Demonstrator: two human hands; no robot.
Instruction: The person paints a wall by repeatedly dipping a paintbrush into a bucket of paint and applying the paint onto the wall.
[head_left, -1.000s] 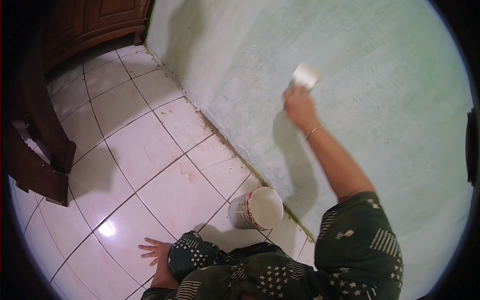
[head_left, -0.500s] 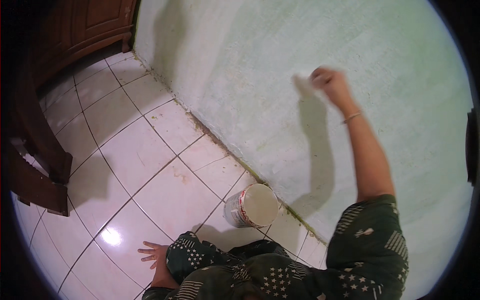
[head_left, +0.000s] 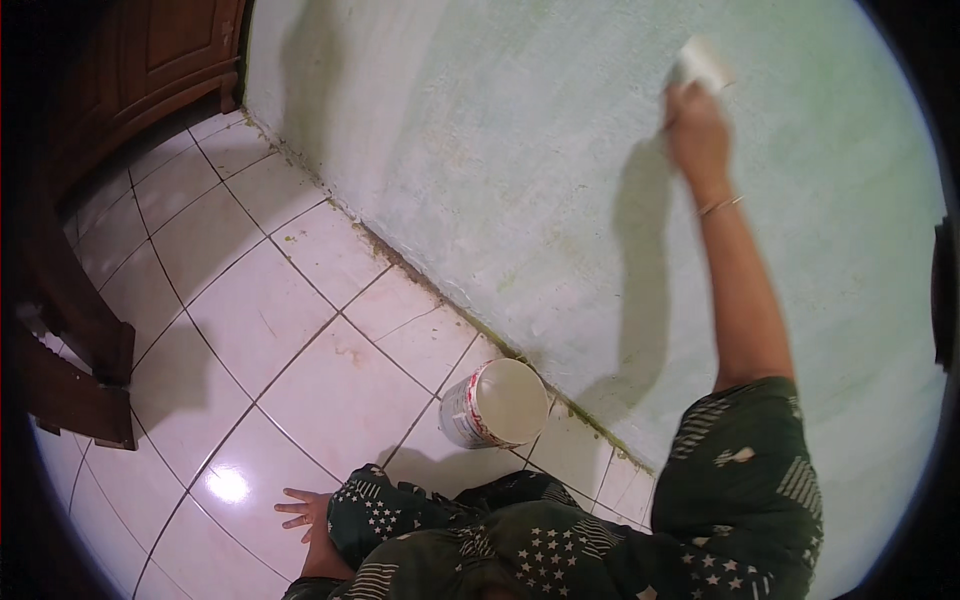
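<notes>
High against the pale green wall [head_left: 520, 170], my right hand [head_left: 698, 135] is closed around a paintbrush [head_left: 704, 64]. Its broad whitish end points up and is smeared by motion; whether it touches the wall I cannot tell. A paint bucket [head_left: 492, 403], round with red and white marking and whitish inside, stands on the floor by the wall's foot, in front of my knees. My left hand [head_left: 302, 512] sticks out beside my left knee with its fingers spread, holding nothing.
Glossy white floor tiles [head_left: 345, 370] meet the wall along a chipped, mossy-looking edge. A dark carved wooden cabinet [head_left: 190, 50] stands at the far left. Dark wooden furniture legs [head_left: 100, 340] are nearer on the left. Something dark [head_left: 943, 295] shows at the right rim.
My right hand has swung upward and slightly right along the wall, and the brush end now points up instead of left. My left hand stays spread by the knee.
</notes>
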